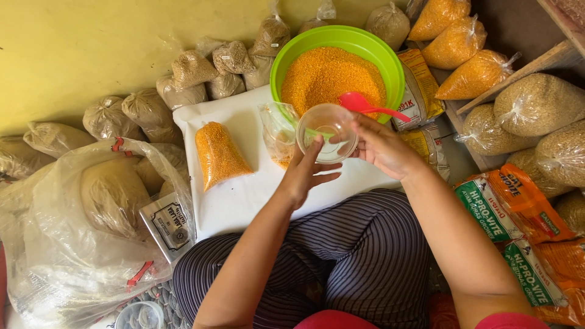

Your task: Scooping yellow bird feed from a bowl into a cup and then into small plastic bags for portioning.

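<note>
My left hand [308, 173] and my right hand [382, 146] both hold a small clear plastic cup [327, 132], which looks empty, above a white board [244, 195]. A red plastic spoon [365, 105] rests in a green bowl [390, 67] of orange grain just behind the cup, its handle by my right fingers. A clear plastic bag [277, 134] with a little orange grain in it stands open left of the cup. A filled bag of orange grain [219, 155] lies on the board further left.
Bags of brown grain [192, 70] line the yellow wall. A large clear sack [91, 213] sits at left, a small scale [167, 225] beside it. Bags of orange grain [457, 42] and pale grain [536, 103] fill shelves at right, with printed orange-green packets [518, 213] below.
</note>
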